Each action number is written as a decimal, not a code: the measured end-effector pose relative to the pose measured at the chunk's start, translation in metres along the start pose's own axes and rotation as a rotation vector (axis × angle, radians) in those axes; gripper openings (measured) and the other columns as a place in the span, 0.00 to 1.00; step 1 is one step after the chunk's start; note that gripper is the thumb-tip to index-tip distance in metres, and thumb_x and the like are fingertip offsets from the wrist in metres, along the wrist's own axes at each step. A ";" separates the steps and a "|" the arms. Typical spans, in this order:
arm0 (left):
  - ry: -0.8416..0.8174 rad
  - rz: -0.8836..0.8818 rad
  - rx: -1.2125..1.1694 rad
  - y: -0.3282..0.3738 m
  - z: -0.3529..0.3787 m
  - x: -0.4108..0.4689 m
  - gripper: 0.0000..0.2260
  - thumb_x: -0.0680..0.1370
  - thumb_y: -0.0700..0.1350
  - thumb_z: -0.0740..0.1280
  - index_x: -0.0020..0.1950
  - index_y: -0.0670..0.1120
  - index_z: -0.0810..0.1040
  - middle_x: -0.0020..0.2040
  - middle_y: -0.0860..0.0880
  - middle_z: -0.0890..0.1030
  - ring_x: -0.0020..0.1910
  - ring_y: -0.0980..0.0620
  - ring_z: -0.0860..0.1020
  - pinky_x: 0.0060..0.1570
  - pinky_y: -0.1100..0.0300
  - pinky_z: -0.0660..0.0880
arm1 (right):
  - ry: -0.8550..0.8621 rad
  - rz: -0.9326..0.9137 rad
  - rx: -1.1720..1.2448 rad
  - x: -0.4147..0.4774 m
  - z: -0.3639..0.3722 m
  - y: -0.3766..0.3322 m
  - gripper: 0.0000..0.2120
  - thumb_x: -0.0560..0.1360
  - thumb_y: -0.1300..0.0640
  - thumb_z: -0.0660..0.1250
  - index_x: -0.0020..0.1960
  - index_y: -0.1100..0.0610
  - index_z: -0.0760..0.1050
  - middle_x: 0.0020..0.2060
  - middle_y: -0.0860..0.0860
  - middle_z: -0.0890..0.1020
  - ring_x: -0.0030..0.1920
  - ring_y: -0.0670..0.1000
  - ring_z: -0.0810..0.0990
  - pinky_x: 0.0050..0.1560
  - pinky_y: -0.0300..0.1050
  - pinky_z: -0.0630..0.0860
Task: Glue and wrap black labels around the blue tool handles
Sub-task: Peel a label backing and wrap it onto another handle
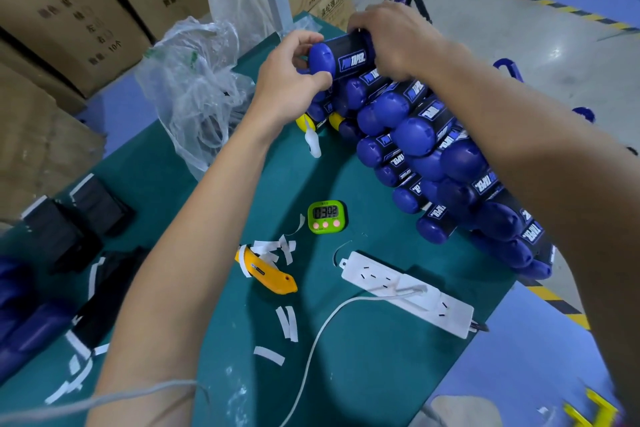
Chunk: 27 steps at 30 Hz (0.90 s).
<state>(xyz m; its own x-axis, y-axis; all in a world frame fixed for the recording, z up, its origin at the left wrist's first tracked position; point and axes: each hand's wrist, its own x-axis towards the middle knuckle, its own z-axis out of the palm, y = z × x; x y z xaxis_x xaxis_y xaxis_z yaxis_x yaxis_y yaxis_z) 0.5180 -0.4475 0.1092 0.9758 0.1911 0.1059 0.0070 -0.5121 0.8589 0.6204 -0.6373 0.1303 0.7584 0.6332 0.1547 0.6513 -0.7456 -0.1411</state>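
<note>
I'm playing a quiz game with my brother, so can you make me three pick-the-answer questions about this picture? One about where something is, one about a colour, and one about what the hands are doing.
1. Where does the small green digital timer lie?
A) on the teal table top
B) on a cardboard box
C) inside a plastic bag

2. What colour is the plastic utility knife among the white paper strips?
A) red
B) yellow
C) black

3. What are the left hand and the right hand doing?
A) lying flat on the table
B) holding the knife
C) both gripping one blue tool handle with a black label

Answers:
1 A: it sits on the teal surface, near the white power strip.
2 B: its body is yellow.
3 C: fingers of both hands curl round that handle.
</note>
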 end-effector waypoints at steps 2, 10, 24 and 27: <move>-0.013 0.001 0.022 0.002 0.000 0.000 0.29 0.65 0.47 0.72 0.67 0.57 0.78 0.61 0.58 0.82 0.55 0.57 0.80 0.56 0.66 0.74 | -0.058 0.045 0.021 0.001 -0.004 -0.002 0.25 0.69 0.70 0.67 0.64 0.56 0.76 0.50 0.57 0.77 0.55 0.63 0.77 0.47 0.53 0.70; 0.013 0.032 -0.041 0.006 0.002 0.003 0.28 0.68 0.39 0.72 0.68 0.51 0.78 0.62 0.56 0.82 0.59 0.62 0.80 0.64 0.54 0.78 | -0.065 0.084 -0.045 -0.001 -0.009 -0.012 0.21 0.72 0.74 0.63 0.62 0.59 0.72 0.41 0.55 0.72 0.43 0.60 0.72 0.35 0.49 0.63; 0.224 -0.162 -0.044 -0.031 -0.025 0.049 0.16 0.72 0.48 0.75 0.59 0.53 0.80 0.55 0.54 0.84 0.51 0.56 0.82 0.49 0.68 0.76 | -0.047 -0.080 -0.344 0.078 0.006 -0.068 0.18 0.81 0.67 0.58 0.69 0.60 0.72 0.63 0.66 0.78 0.62 0.68 0.78 0.54 0.63 0.75; 0.211 -0.251 -0.115 -0.044 -0.029 0.058 0.19 0.70 0.47 0.75 0.60 0.49 0.81 0.54 0.54 0.85 0.51 0.55 0.83 0.50 0.61 0.79 | -0.063 -0.073 -0.357 0.091 0.015 -0.063 0.19 0.80 0.68 0.57 0.69 0.60 0.72 0.62 0.66 0.78 0.61 0.69 0.78 0.55 0.64 0.75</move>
<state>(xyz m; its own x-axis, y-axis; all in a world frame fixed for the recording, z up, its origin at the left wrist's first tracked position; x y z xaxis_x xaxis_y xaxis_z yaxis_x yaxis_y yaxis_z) 0.5675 -0.3900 0.0923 0.8798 0.4747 -0.0250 0.2051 -0.3316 0.9208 0.6485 -0.5298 0.1386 0.7175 0.6908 0.0894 0.6622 -0.7163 0.2200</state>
